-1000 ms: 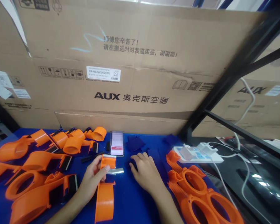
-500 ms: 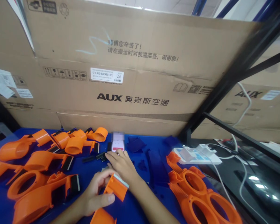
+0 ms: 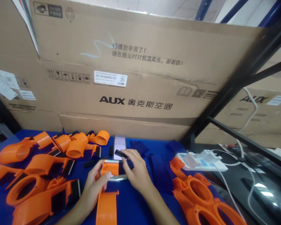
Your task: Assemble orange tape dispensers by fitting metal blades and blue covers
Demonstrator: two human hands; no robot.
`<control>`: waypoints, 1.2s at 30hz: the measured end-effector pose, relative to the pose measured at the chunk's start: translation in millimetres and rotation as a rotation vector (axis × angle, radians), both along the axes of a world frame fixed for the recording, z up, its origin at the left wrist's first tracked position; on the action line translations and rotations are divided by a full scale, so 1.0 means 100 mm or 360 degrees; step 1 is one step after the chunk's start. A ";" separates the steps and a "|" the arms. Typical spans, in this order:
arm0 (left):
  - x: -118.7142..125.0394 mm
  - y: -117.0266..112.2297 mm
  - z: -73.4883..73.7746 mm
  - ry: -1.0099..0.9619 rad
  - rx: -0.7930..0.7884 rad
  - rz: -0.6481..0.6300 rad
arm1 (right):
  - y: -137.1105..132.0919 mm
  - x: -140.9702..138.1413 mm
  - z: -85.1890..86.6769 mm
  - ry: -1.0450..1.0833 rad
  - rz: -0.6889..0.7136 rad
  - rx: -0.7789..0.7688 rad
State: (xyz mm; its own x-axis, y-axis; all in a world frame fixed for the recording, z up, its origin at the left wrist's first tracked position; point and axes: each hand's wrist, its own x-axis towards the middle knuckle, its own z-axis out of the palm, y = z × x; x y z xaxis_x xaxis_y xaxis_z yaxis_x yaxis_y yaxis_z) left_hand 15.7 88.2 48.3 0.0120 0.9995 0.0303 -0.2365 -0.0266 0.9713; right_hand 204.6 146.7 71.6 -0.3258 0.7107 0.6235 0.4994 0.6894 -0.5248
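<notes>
My left hand (image 3: 93,184) is closed round the head of an orange tape dispenser (image 3: 107,207), thumb on its front. A pale toothed blade (image 3: 111,161) runs along the top of that head, and the dispenser's round body hangs toward me. Just right of it, my right hand (image 3: 139,172) pinches a short black blade cover (image 3: 120,153) between thumb and fingers, apart from the blade. Behind the cover lies a phone (image 3: 119,144) with a lit screen. Silvery metal strips (image 3: 117,179) lie on the blue table under my hands, partly hidden.
Several orange dispensers with black covers (image 3: 45,164) crowd the left side. More orange dispenser parts (image 3: 199,189) lie at the right, near a white power strip (image 3: 202,162) with cables. Dark blue pieces (image 3: 160,170) lie right of my hands. Cardboard (image 3: 140,75) stands behind.
My right hand has lifted a black cover from the table and brought it back near the dispenser. My left hand has turned the dispenser's head so the blade sits level on top.
</notes>
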 end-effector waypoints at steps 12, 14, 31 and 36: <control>0.03 0.04 -0.02 -0.0028 0.0161 -0.0064 | -0.25 -0.03 0.03 0.0032 0.0363 0.0129; 0.03 0.02 0.00 -0.0019 0.0180 -0.0093 | -0.27 -0.06 -0.01 0.0103 0.0328 0.0113; 0.04 0.10 -0.15 -0.0284 -0.0407 -0.0009 | -0.18 0.18 0.24 -0.0100 -0.0054 -0.0164; 0.04 0.09 -0.09 -0.0323 -0.0479 0.0006 | -0.07 0.42 0.19 -0.0908 -0.0245 -0.0312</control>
State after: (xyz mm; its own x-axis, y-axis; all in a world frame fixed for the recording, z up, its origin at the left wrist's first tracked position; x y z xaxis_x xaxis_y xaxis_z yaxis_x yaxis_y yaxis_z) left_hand 19.8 97.4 39.4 0.0324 0.9640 -0.2638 -0.4260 0.2521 0.8689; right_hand 246.4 140.1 90.9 -0.4539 0.8596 0.2345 0.8243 0.5051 -0.2557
